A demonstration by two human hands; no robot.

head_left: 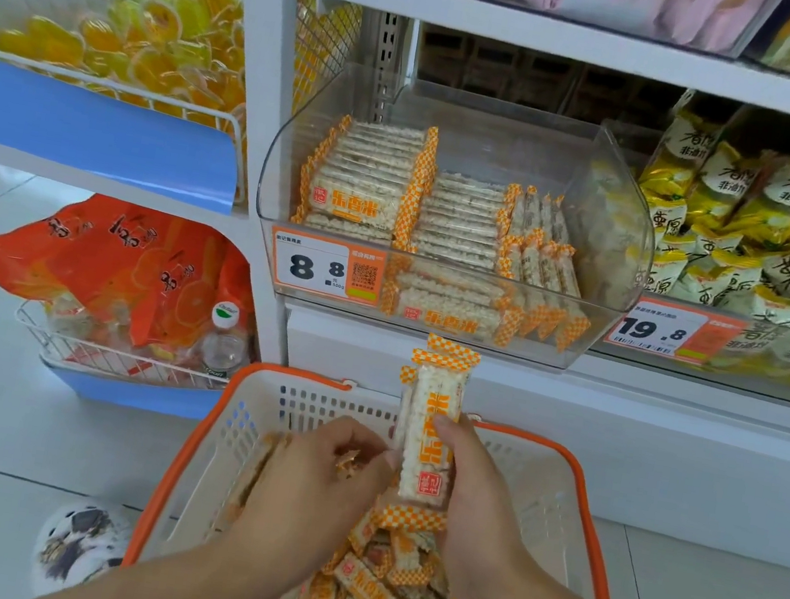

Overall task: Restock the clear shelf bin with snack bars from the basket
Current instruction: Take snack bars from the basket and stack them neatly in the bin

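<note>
A clear shelf bin (618, 215) sits on the middle shelf, partly filled with stacked rice snack bars (371, 176) in white and orange checked wrappers. Below it, a white basket with an orange rim (201, 429) holds a loose pile of the same bars (377, 591). My right hand (472, 487) grips a small upright bundle of bars (435, 409) above the basket. My left hand (329, 470) is curled beside the bundle, fingers touching its left edge and pinching a bar wrapper.
Price tags (325, 270) hang on the bin's front. Yellow snack bags (764, 244) fill the bin to the right. A wire basket of orange jelly cups (129, 34) and a lower rack with orange bags and a bottle (223, 344) stand left. Tiled floor surrounds.
</note>
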